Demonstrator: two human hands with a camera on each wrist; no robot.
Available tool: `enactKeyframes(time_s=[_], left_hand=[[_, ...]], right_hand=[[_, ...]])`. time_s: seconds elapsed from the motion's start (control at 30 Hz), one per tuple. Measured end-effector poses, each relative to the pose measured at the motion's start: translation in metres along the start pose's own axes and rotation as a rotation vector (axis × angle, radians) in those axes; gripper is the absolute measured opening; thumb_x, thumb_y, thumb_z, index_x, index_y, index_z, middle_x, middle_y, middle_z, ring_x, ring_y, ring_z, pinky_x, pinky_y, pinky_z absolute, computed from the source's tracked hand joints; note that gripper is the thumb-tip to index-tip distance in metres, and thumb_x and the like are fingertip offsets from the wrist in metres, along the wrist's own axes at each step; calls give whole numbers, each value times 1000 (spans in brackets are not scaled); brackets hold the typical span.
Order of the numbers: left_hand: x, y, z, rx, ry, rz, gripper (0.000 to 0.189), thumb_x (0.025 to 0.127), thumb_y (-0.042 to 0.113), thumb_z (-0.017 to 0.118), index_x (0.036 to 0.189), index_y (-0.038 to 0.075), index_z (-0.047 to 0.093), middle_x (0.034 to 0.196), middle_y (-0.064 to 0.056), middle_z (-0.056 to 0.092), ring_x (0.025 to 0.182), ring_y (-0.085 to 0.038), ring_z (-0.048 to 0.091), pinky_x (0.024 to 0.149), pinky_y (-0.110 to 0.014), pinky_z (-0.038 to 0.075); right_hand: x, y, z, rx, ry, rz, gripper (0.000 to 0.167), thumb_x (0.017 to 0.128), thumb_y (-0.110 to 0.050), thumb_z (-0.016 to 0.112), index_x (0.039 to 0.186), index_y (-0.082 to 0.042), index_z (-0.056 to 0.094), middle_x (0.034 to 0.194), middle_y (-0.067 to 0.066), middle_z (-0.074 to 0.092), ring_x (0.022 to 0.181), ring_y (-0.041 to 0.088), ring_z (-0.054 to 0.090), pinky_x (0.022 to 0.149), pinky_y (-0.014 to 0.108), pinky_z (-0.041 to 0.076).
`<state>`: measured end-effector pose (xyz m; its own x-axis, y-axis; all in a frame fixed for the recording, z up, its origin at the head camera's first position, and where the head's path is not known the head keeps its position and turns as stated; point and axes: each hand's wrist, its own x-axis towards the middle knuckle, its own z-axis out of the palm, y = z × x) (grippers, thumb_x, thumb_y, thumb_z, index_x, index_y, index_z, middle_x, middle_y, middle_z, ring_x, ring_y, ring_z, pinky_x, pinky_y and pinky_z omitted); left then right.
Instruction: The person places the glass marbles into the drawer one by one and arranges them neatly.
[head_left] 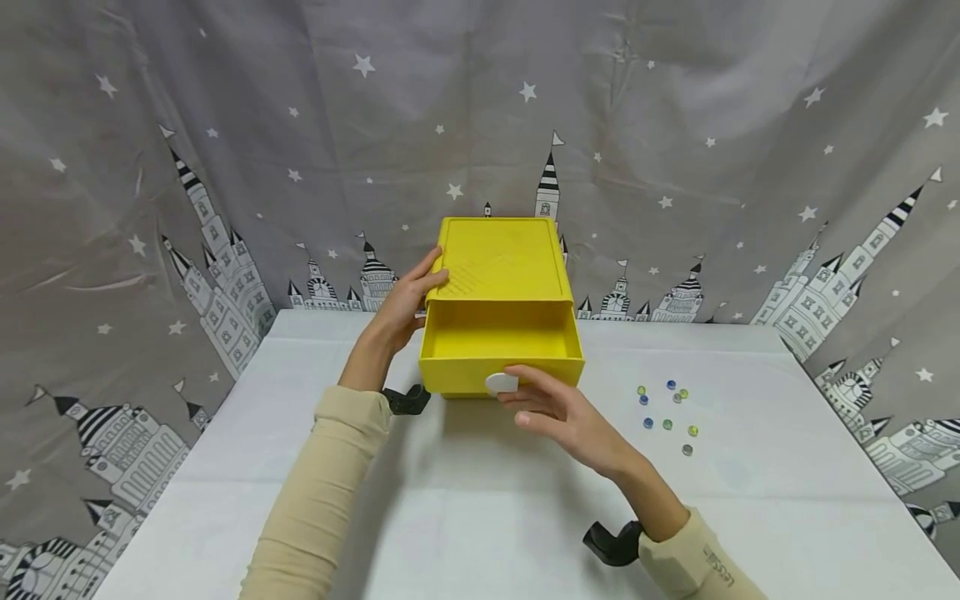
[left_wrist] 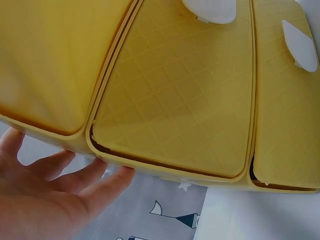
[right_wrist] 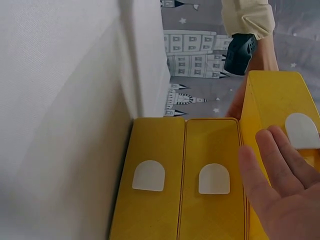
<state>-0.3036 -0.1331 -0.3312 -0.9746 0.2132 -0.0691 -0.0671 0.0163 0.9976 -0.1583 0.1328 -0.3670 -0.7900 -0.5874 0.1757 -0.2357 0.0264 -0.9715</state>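
Observation:
A yellow drawer cabinet (head_left: 504, 254) stands at the middle back of the white table, its top drawer (head_left: 495, 329) pulled out and bare inside. My left hand (head_left: 397, 310) rests against the cabinet's left side, fingertips at the top edge. In the left wrist view, its fingers (left_wrist: 107, 190) lie spread along the side. At the top drawer's front is my right hand (head_left: 566, 417), fingertips right at the white pull tab (head_left: 501, 382). The right wrist view shows those fingers (right_wrist: 272, 160) extended beside the tab. Two lower drawers (right_wrist: 150, 215) are closed, each with a white tab (right_wrist: 214, 179).
Several small glass marbles (head_left: 667, 424) in blue, green, yellow and clear lie scattered on the table (head_left: 480, 525) to the right of the cabinet. A grey curtain (head_left: 465, 108) printed with castles and stars hangs behind the table and along both sides.

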Motion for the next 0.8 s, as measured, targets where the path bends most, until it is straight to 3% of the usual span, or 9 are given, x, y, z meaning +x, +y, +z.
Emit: enactKeyframes(time_s=[0.27, 0.5, 0.63, 0.8], left_hand=[[1, -1, 0, -7, 2, 15, 62, 101, 37, 52, 155, 44, 23, 164, 3, 14, 137, -31, 37, 106, -57, 32], [0, -1, 2, -6, -7, 18, 62, 101, 36, 51, 156, 43, 22, 164, 3, 14, 136, -32, 37, 107, -57, 32], [1, -2, 2, -2, -5, 16, 62, 101, 37, 51, 156, 43, 22, 164, 3, 14, 135, -32, 40, 107, -57, 32], [2, -3, 1, -3, -6, 20, 62, 101, 37, 51, 156, 43, 22, 164, 4, 14, 134, -31, 40, 107, -57, 32]], right_hand=[[-3, 4, 0, -46, 21, -3, 57, 99, -18, 59, 152, -14, 38, 140, 19, 52, 128, 30, 51, 100, 43, 45], [-14, 11, 4, -145, 113, -63, 56, 99, -13, 58, 152, -17, 40, 130, 9, 60, 121, 29, 56, 100, 41, 45], [-22, 16, 3, -173, 203, -90, 46, 98, -11, 59, 143, -7, 50, 120, 7, 65, 114, 31, 60, 99, 36, 46], [-34, 26, -2, -175, 298, -35, 31, 96, -11, 62, 126, -2, 63, 108, 7, 69, 103, 30, 64, 91, 30, 51]])
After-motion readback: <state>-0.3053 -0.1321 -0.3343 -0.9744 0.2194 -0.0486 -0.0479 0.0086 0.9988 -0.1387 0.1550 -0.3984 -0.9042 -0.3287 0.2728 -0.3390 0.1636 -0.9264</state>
